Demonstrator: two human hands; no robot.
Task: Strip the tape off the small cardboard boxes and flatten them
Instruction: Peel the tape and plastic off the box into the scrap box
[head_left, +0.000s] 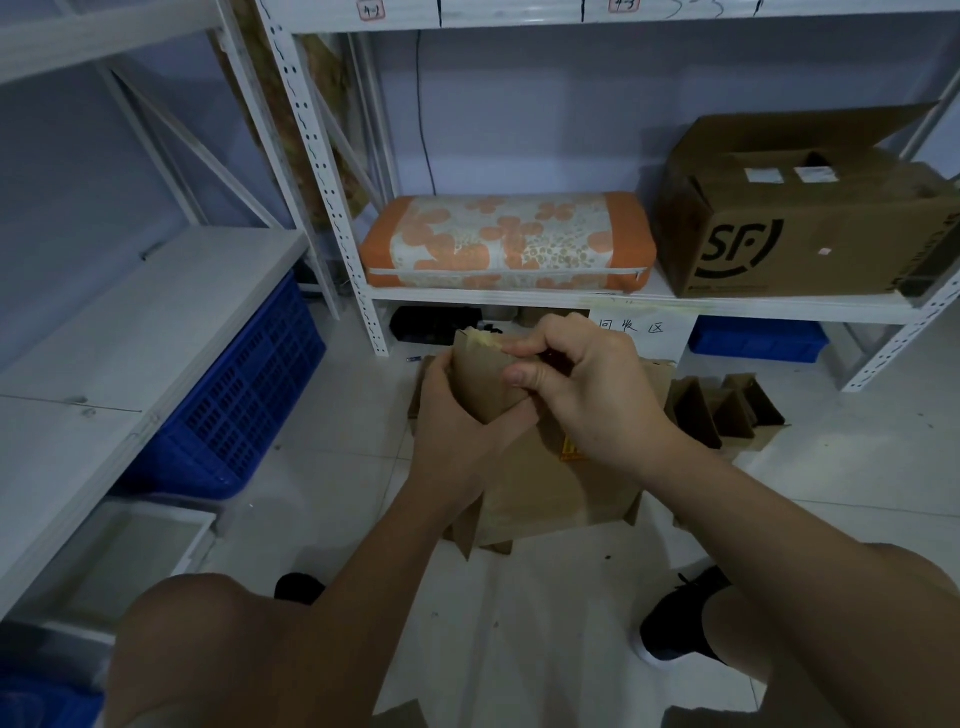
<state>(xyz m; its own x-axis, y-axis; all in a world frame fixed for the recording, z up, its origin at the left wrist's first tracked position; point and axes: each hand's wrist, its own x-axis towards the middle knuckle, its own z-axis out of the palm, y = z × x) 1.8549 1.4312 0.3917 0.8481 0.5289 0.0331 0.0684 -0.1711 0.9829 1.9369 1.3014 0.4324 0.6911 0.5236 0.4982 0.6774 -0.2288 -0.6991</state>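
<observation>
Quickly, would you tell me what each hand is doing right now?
Left hand: closed around the small cardboard box.
Right hand: pinching the tape at its top edge.

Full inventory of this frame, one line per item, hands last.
Small brown cardboard box: 1, brown, held in both hands.
Strip of yellowish tape: 1, on the box's top edge.
Flattened cardboard pile: brown, floor under the hands.
Triangular cardboard pieces: several, brown, floor at right.
Large SF cardboard box: 1, brown, right on shelf.
Orange floral cushion: 1, shelf middle.
Blue plastic crate: 1, under left shelf.
Blue plastic bin: 1, under right shelf.
Left hand: grips box.
Right hand: pinches at the tape.
</observation>
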